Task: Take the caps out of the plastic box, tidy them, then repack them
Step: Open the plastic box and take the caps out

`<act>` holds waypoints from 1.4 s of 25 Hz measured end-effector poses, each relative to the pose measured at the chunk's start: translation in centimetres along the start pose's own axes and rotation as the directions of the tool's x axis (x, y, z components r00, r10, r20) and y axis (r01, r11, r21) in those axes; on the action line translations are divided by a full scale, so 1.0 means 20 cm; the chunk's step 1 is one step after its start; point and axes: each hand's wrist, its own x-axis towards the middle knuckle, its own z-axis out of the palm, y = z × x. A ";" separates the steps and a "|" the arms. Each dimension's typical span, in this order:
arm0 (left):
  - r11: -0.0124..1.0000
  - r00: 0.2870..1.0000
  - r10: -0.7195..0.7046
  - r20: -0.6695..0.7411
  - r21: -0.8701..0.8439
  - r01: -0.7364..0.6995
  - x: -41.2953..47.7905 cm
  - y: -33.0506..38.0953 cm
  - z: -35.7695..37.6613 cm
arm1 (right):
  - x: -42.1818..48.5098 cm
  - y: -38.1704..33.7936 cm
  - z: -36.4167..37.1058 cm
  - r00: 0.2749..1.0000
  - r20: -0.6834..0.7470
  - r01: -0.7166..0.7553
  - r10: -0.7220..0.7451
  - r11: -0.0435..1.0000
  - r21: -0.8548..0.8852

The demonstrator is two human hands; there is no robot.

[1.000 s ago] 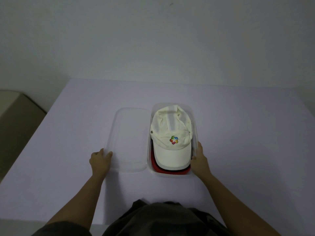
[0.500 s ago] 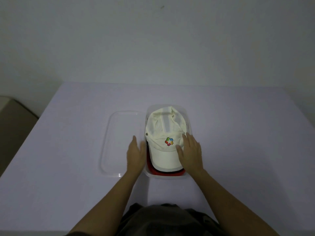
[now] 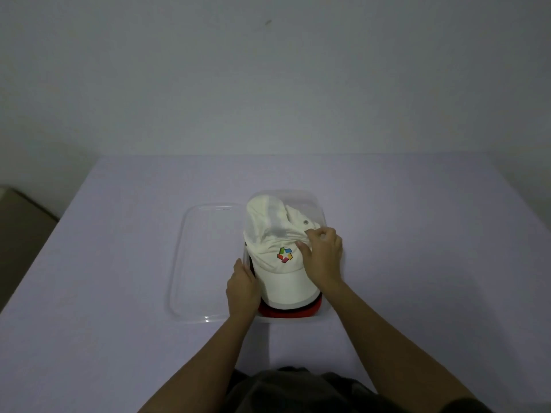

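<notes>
Bottom of frame: both forearms reach up-frame from the person's dark clothing (image 3: 298, 389) to the plastic box (image 3: 324, 315) at centre.

Left hand (image 3: 242, 289) sits on the box's left wall, between the box and the lid. The fingers point up-frame, but I can't tell whether they clamp the wall or just lean on it. My read is that it's bracing the box so the box doesn't lift with the cap.

The near end of the box shows stacked brims. The red cap (image 3: 286, 313) is lowest, with a dark edge above it and the white brim on top. All the caps are in the box and none are out yet.

White cap (image 3: 275, 234) has its brim toward the viewer. It is cream fabric with a multicolour logo on the front panel, and the crown is crumpled and pulled into folds. It rides above the rim.

Right hand (image 3: 323, 257) has its fingers curled and is pinching crown fabric just right of the logo. A grip on the soft crown looks meant to peel the top cap off the stack.

The clear lid (image 3: 205, 257) lies flat, touching the box's left side, out of the way.

Both sit on the lilac table (image 3: 119, 323), with a plain wall (image 3: 268, 84) beyond.
</notes>
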 end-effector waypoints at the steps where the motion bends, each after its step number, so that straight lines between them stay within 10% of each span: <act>1: 1.000 1.000 0.005 -0.011 -0.012 -0.005 0.00 0.00 0.00 | -0.02 -0.01 -0.01 0.998 -0.066 0.018 -0.009 0.990 0.138; 11: 0.999 1.000 0.012 -0.028 -0.031 -0.013 0.01 -0.01 0.02 | 0.40 0.30 -0.53 0.881 -0.441 0.016 0.171 0.921 0.389; 28: 0.998 0.999 -0.030 -0.014 0.054 0.031 0.01 0.00 0.05 | 0.74 0.60 -0.40 0.961 -0.170 -0.187 0.220 0.964 0.189; 31: 0.999 0.999 -0.042 -0.025 0.031 0.043 0.00 0.01 0.04 | 0.64 0.34 -0.31 0.997 0.056 0.035 -0.048 0.975 0.219; 35: 0.999 0.999 -0.027 -0.041 0.024 0.028 -0.01 0.03 0.02 | 0.42 0.14 -0.07 0.820 0.524 0.198 -0.229 0.973 0.114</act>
